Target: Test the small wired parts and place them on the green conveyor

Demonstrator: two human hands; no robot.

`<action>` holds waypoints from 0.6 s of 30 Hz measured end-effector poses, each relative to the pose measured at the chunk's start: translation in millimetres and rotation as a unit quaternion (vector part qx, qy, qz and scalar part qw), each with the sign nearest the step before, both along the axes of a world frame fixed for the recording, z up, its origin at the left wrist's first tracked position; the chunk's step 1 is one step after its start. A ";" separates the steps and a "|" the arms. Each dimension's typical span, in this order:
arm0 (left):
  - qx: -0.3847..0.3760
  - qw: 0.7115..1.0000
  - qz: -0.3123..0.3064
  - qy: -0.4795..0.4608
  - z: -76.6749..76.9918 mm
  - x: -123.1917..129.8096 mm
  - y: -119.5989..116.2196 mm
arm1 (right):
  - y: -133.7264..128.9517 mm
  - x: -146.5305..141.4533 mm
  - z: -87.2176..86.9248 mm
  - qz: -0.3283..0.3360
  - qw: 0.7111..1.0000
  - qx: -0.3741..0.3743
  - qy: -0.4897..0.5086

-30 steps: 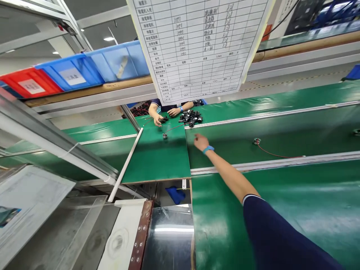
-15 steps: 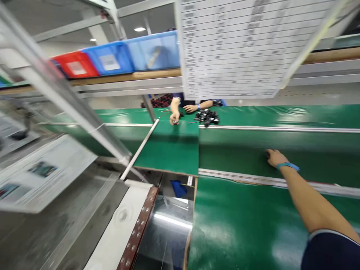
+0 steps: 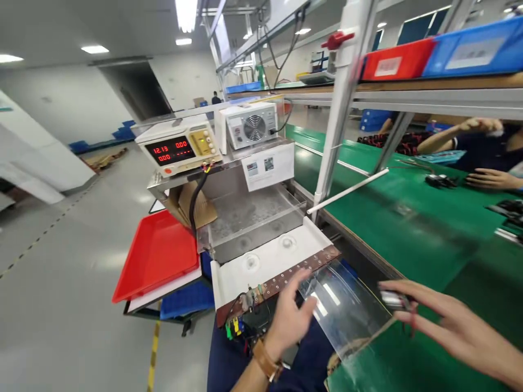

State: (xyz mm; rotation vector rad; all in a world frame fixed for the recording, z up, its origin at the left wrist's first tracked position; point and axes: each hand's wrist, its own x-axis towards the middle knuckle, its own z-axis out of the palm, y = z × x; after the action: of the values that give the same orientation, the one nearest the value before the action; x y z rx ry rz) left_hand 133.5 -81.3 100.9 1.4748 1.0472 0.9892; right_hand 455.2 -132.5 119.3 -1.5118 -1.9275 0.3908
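Observation:
My left hand [image 3: 291,318], with a brown watch strap at the wrist, has thumb and fingers apart and nothing visible in them. It hovers by the brown strip with metal studs [image 3: 281,280] along the white fixture's front edge. My right hand [image 3: 449,321] pinches a small silver-and-black part with a red wire [image 3: 394,299] between thumb and fingers; blur hides its exact kind. Beneath the hands lies a clear plastic sheet [image 3: 347,310]. Several clips and leads, green, yellow and blue [image 3: 235,328], hang at the strip's left end.
A power supply with red digits [image 3: 175,149] and a fan-fronted unit [image 3: 254,126] stand on the shelf behind. A red tray [image 3: 161,256] is at left. Across the green bench [image 3: 368,218], a co-worker's hands [image 3: 490,178] are near black parts [image 3: 441,181]. A metal post [image 3: 337,109] rises between.
The view has swung left, bringing the power supply and red tray into sight. My left hand has appeared. My right hand, earlier over the green bench, is now nearer with a small part in it.

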 end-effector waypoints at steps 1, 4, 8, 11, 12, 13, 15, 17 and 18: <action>0.008 0.999 -0.034 -0.029 5.9 5.1 -10.1 | 21.5 -40.0 17.5 0.066 0.996 -0.051 -0.014; -0.019 0.988 -0.080 -0.129 10.4 4.6 -30.1 | 85.6 -144.3 36.4 0.183 0.981 -0.065 -0.005; -0.201 0.948 0.039 -0.244 -16.3 -24.3 -37.6 | 160.0 -253.2 -12.8 0.183 0.979 -0.071 -0.053; -0.266 0.913 0.121 -0.286 -46.6 -59.4 -44.9 | 195.5 -313.3 -66.2 0.138 0.973 -0.099 -0.157; -0.273 0.905 0.138 -0.296 -55.0 -71.9 -49.1 | 202.7 -327.9 -81.2 0.130 0.968 -0.109 -0.186; -0.280 0.898 0.148 -0.304 -61.6 -84.0 -53.9 | 207.7 -339.7 -94.1 0.125 0.962 -0.118 -0.211; -0.302 0.887 0.148 -0.317 -68.8 -105.3 -63.7 | 213.3 -355.0 -113.4 0.115 0.955 -0.128 -0.244; -0.330 0.877 0.126 -0.324 -68.6 -120.0 -71.0 | 215.9 -361.4 -125.1 0.101 0.951 -0.135 -0.258; -0.342 0.875 0.115 -0.323 -66.3 -124.5 -72.8 | 217.0 -362.3 -128.7 0.094 0.951 -0.139 -0.261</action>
State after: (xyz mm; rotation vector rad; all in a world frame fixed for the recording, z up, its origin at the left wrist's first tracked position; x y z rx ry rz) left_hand 9.0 -154.1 34.5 0.3892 0.9309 1.0219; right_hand 92.9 84.5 -9.5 -1.7447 -2.5291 0.3848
